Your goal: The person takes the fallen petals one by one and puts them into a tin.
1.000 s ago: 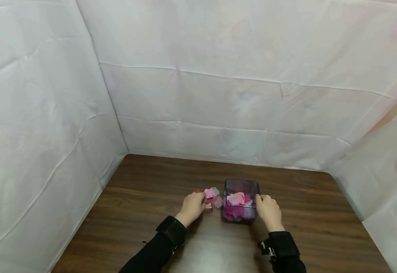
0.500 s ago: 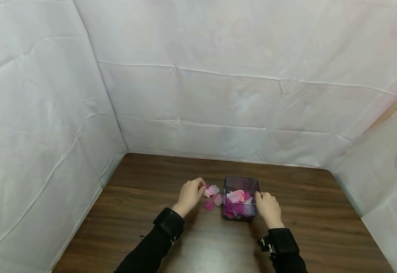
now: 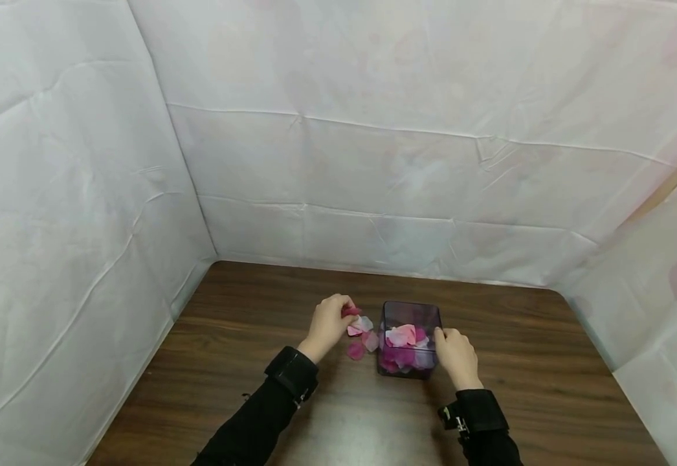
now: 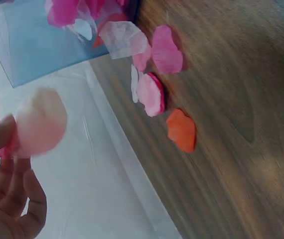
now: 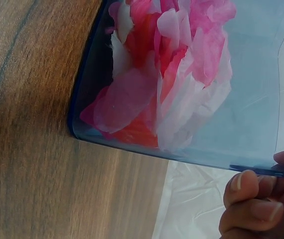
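My left hand (image 3: 329, 321) pinches pink petals between thumb and fingers, above the table left of the box. In the left wrist view a pale pink petal (image 4: 42, 127) sticks out past the fingertips. Below lie several loose petals, among them a magenta petal (image 4: 167, 52) and an orange petal (image 4: 182, 130). A clear purple-tinted box (image 3: 413, 314) stands to their right, partly filled with pink, white and red petals (image 5: 127, 97). With thumb and fingers, my right hand (image 3: 458, 357) grips the box's right rim.
Brown wood-grain table (image 3: 245, 336) lies under everything. White cloth walls (image 3: 373, 168) rise behind it and along both sides. Black bands (image 3: 293, 374) wrap both wrists.
My left hand has moved away from me, to the far side of the loose petals, and now holds petals up. A magenta petal it covered shows on the table. The right hand stays on the box.
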Motion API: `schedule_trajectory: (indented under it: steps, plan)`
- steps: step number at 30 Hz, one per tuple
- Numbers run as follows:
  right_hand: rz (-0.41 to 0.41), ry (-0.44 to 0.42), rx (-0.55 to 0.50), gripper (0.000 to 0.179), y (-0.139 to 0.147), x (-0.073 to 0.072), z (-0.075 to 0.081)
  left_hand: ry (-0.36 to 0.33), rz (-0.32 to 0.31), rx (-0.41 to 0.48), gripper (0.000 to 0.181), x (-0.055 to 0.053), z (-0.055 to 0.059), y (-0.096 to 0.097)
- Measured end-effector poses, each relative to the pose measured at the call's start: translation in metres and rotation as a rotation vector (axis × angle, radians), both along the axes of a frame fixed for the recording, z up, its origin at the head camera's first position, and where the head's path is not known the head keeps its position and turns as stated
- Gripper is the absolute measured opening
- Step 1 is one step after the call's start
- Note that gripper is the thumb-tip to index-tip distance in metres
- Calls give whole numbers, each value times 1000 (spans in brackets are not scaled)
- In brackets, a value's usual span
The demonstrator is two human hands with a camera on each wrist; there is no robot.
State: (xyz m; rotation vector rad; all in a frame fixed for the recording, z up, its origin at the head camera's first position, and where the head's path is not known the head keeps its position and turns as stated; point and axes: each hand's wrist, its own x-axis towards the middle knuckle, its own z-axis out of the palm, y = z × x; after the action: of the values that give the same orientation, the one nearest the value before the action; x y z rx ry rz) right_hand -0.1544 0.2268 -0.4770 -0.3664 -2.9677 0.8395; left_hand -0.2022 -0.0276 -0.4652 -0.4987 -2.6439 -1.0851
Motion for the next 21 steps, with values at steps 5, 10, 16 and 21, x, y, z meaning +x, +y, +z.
schedule_trajectory:
  steps: [5,10,16,21]
  plan:
    - [-2,3,4,43,0,0,-1,-8,-25,12,5,2,4,12]
    - [0,5,-3,43,-2,0,1,96,48,-138,16,2,0,18]
    - [-7,15,-10,41,-1,0,2,33,78,-173,10,0,-18,14]
    - [-1,-1,-13,42,0,1,3,31,32,-112,10,0,-11,22]
